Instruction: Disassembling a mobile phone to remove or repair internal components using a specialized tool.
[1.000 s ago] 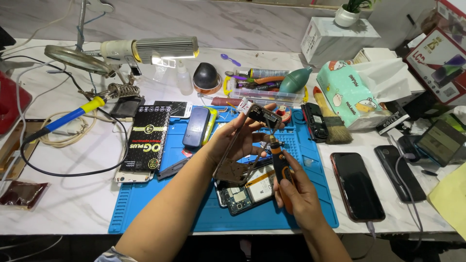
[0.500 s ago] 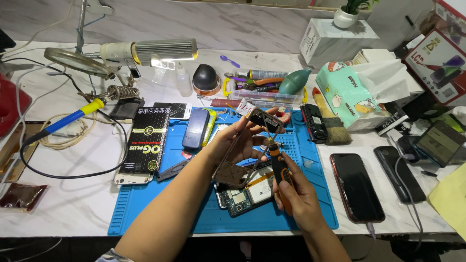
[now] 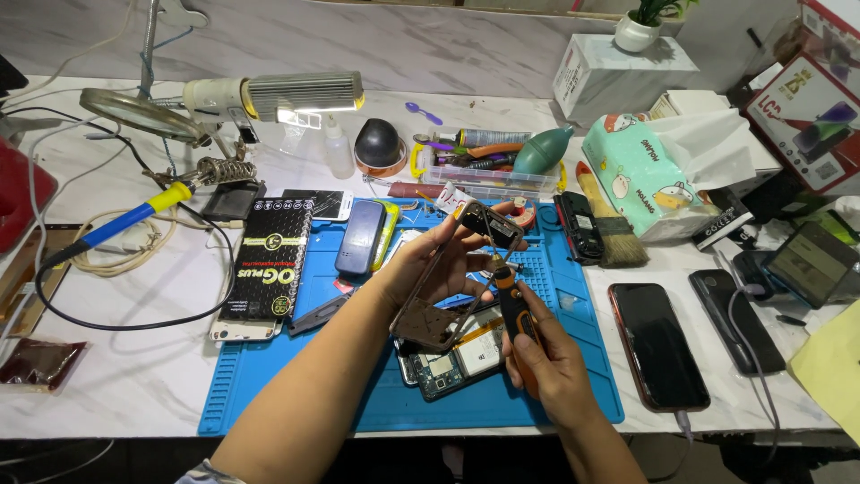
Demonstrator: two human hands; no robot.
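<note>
Above the blue mat (image 3: 269,394), the left hand (image 3: 428,269) grasps the phone frame (image 3: 452,282); the right hand (image 3: 548,363) clenches the screwdriver (image 3: 512,309). Best to keep the frame steady and the tip square.

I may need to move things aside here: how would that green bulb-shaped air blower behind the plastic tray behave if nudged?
The green air blower lies on its side; its rounded bulb would probably roll or pivot when nudged. It looks hollow and rubbery, so likely light and squashy, not fragile. The clear plastic tray in front might stop it from rolling forward.

I sit at a white marble desk (image 3: 134,394); my lit lamp (image 3: 278,94) glows, a potted plant (image 3: 640,27) stands far right
</note>
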